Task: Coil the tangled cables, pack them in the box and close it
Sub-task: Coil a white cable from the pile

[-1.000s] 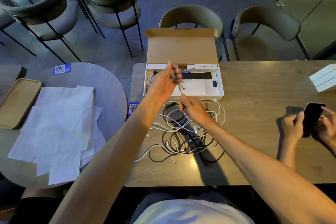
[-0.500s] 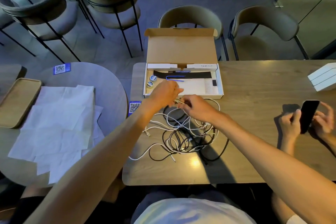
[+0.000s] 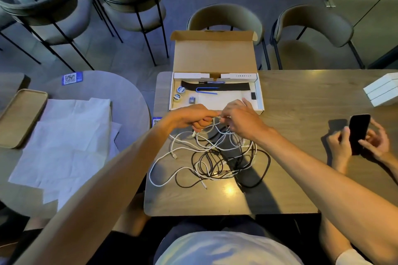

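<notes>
A second person point(image 3: 339, 146) held a dark phone point(image 3: 359, 133) over the right side of the wooden table point(image 3: 301, 97), near stacked white boxes point(image 3: 381, 92). Left of the table, paper sheets point(image 3: 64, 140) and a tan tray point(image 3: 21, 117) lay on a round table point(image 3: 125, 88); padded chairs point(image 3: 312, 19) stood beyond.
</notes>
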